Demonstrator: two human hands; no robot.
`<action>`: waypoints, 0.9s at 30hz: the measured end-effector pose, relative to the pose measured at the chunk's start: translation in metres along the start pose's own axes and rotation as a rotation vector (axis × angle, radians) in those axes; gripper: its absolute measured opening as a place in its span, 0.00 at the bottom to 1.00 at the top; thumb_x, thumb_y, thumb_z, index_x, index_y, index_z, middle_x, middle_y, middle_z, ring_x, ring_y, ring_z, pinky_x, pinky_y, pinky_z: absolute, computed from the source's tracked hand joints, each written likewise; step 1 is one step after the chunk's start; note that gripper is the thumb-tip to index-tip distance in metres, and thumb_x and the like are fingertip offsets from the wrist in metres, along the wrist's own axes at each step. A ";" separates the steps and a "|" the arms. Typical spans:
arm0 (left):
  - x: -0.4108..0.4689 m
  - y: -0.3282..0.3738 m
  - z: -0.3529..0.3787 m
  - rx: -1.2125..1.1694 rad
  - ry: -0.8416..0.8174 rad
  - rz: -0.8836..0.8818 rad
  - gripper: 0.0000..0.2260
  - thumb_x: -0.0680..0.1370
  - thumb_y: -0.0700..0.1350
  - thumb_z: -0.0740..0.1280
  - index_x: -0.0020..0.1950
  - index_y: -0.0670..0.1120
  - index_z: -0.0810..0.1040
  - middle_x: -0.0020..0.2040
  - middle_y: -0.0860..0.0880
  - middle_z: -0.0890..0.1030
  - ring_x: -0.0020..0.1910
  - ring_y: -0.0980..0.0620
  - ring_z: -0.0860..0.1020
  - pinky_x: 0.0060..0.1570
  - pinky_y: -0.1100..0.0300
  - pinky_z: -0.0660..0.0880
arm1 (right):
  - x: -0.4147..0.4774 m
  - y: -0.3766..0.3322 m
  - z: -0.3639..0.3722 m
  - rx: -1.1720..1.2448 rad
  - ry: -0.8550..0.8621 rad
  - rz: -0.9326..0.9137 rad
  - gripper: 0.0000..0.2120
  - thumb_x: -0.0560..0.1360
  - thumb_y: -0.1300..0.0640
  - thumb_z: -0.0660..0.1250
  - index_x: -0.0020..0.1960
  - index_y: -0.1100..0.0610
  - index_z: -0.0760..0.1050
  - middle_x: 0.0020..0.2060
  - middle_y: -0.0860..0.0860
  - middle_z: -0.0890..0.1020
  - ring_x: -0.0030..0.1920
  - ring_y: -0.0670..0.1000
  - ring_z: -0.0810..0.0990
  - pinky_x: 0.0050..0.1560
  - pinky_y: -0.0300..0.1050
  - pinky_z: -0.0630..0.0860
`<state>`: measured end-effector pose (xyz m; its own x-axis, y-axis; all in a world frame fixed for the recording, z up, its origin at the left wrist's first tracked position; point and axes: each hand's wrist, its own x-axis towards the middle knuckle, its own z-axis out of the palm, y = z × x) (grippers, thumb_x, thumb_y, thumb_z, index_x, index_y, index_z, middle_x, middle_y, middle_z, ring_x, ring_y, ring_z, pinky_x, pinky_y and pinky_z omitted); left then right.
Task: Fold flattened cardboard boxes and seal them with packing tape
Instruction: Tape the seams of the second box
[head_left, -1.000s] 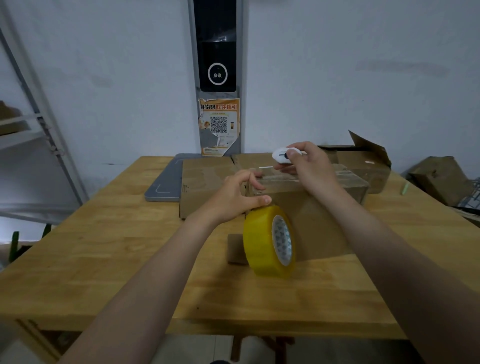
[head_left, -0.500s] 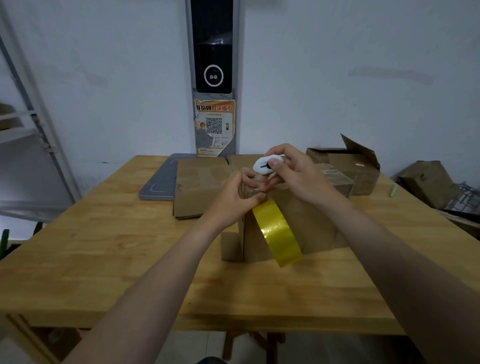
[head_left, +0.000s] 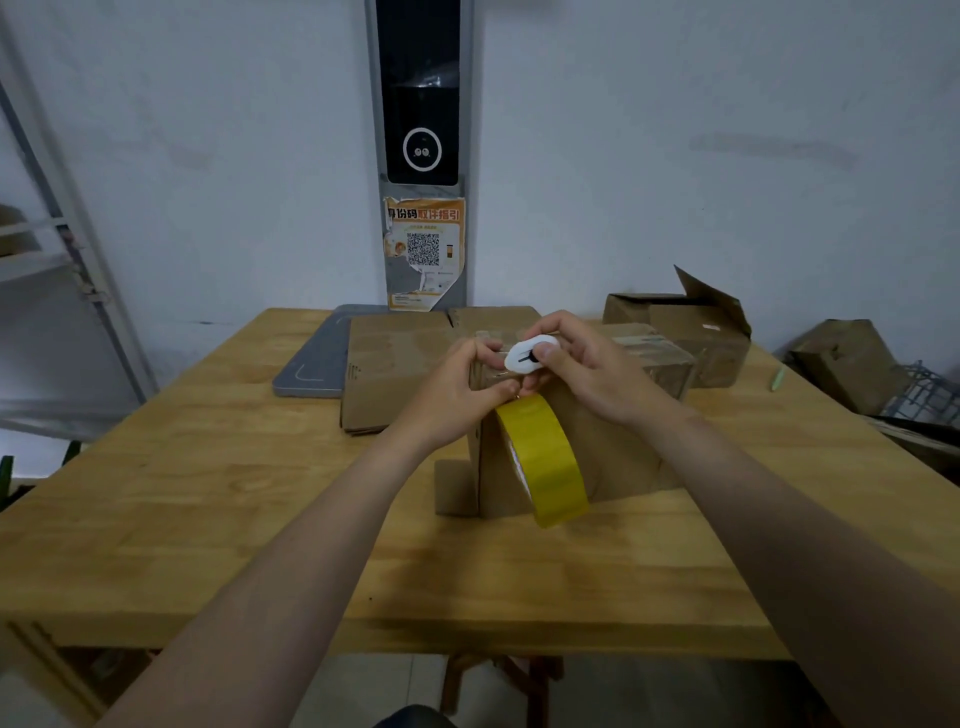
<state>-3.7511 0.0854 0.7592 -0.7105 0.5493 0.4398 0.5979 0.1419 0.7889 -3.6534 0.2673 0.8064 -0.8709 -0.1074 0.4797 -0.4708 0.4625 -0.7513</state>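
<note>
Wooden table (head_left: 208, 519) below a pale wall carries a cardboard box (head_left: 613, 447) midway along, toward its far edge. A yellow tape roll (head_left: 545, 457) hangs against the box's near face. The left hand (head_left: 457, 395) pinches the roll's top at the box's upper edge, and the right hand (head_left: 587, 364) grips a white cutter (head_left: 524, 356) just beside it.

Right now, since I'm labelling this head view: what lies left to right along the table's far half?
Grey board → flattened cardboard → left hand → white cutter → right hand → open box → green pen.
</note>
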 end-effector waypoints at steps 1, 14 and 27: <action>0.000 0.001 0.000 -0.011 -0.003 -0.011 0.10 0.76 0.51 0.74 0.53 0.55 0.76 0.68 0.57 0.75 0.68 0.60 0.73 0.69 0.46 0.71 | 0.000 0.001 0.000 -0.003 0.004 -0.005 0.08 0.85 0.64 0.59 0.61 0.66 0.70 0.50 0.62 0.82 0.43 0.55 0.85 0.48 0.43 0.81; -0.051 0.034 0.001 -0.037 0.238 -0.456 0.14 0.82 0.54 0.66 0.60 0.46 0.70 0.51 0.50 0.80 0.49 0.52 0.80 0.39 0.60 0.70 | 0.000 0.016 0.001 -0.008 0.062 0.034 0.06 0.85 0.61 0.60 0.58 0.62 0.72 0.48 0.60 0.84 0.43 0.59 0.87 0.50 0.52 0.82; -0.050 0.051 0.037 -0.788 0.139 -0.749 0.10 0.82 0.45 0.69 0.60 0.40 0.80 0.47 0.43 0.83 0.42 0.45 0.83 0.31 0.56 0.80 | -0.002 0.014 0.003 -0.051 0.077 0.062 0.07 0.84 0.61 0.61 0.59 0.62 0.73 0.49 0.59 0.85 0.44 0.58 0.87 0.52 0.58 0.81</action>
<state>-3.6712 0.0958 0.7619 -0.8603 0.4385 -0.2599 -0.3724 -0.1924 0.9079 -3.6593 0.2714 0.7934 -0.8840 -0.0102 0.4674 -0.4065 0.5109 -0.7575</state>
